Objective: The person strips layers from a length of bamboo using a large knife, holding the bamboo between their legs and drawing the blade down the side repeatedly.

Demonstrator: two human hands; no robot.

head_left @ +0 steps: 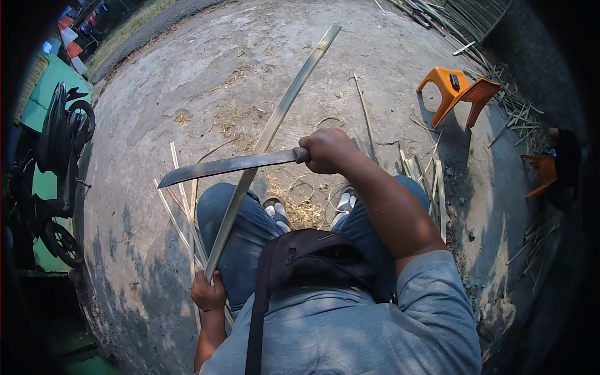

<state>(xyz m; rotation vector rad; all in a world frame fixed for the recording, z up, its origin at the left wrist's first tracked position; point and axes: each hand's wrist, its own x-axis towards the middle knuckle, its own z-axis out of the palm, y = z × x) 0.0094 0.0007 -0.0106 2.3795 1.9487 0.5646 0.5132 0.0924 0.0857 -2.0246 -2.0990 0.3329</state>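
**Long blade meets bamboo strip above worker's knees**

The right hand [326,150] grips a long knife [228,166] crossing a bamboo strip [269,134] that the left hand [208,292] clenches near its lower end beside the thigh, over the concrete ground [187,75]. A slip could drive the blade toward the legs.

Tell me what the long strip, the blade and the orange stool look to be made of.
Long strip: probably split bamboo, pale yellow-green, smooth and slightly glossy, like the slats on the ground.
Blade: metal by its look, dull grey with a faint sheen, held in the right hand.
Orange stool: likely moulded plastic, uniform bright colour, rounded edges.
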